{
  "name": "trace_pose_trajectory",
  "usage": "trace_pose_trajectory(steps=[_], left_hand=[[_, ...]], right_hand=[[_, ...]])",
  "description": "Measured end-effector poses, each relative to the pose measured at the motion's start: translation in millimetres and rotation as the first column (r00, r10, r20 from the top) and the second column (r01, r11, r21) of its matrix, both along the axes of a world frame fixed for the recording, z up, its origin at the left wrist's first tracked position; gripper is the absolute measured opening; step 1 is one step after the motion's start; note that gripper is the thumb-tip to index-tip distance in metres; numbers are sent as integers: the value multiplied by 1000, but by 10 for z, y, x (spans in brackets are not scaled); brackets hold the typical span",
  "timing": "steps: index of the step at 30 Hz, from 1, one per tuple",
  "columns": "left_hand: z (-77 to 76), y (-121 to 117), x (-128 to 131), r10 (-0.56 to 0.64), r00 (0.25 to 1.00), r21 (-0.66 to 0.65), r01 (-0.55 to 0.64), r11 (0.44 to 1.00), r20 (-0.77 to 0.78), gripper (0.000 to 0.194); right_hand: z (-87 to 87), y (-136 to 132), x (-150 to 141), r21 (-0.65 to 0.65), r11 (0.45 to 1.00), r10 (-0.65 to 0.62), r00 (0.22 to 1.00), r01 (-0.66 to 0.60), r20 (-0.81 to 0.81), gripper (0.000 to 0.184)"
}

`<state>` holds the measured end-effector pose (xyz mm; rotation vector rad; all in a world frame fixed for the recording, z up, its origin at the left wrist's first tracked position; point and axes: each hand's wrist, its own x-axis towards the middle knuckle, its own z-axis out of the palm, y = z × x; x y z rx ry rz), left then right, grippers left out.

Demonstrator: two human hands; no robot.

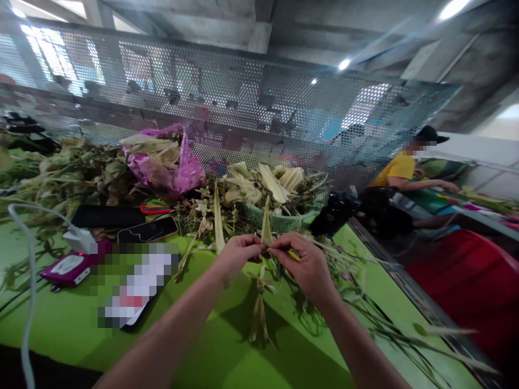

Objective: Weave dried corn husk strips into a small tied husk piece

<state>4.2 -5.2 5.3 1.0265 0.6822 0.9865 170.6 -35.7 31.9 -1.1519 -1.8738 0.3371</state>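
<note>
The left hand (242, 253) and right hand (303, 262) pinch the base of a pale, tapering, papery husk strip (266, 226) pointing to twelve o'clock above the smooth green desk (227, 354); the right also holds a slim yellow object (293, 254). The desk's straight edge runs at four o'clock, its surface spreading wide at six around a knotted, flaring dry-husk bundle (258, 320).

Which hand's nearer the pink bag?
Left. The left hand is to the near right of the pink bag; the right hand is farther right, past the left.
</note>
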Motion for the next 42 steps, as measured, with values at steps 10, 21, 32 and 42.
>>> trace_pose_trajectory(steps=[10, 21, 32, 42], left_hand=[[104, -60, -10, 8, 993, 222, 19, 975, -120, 18], [28, -10, -10, 0, 994, 119, 13, 993, -109, 18], [17, -5, -1, 46, 998, -78, -42, 996, 48, 16], [53, -18, -11, 21, 1000, 104, -20, 994, -9, 8]], right_hand=[[-44, -25, -25, -50, 997, -66, 988, 60, -137, 5], [4, -9, 4, -7, 1000, 20, 1000, -20, 0, 7], [56, -26, -16, 15, 1000, 13, 994, -15, 104, 8], [-24, -28, -29, -82, 991, -107, 992, 102, -66, 6]])
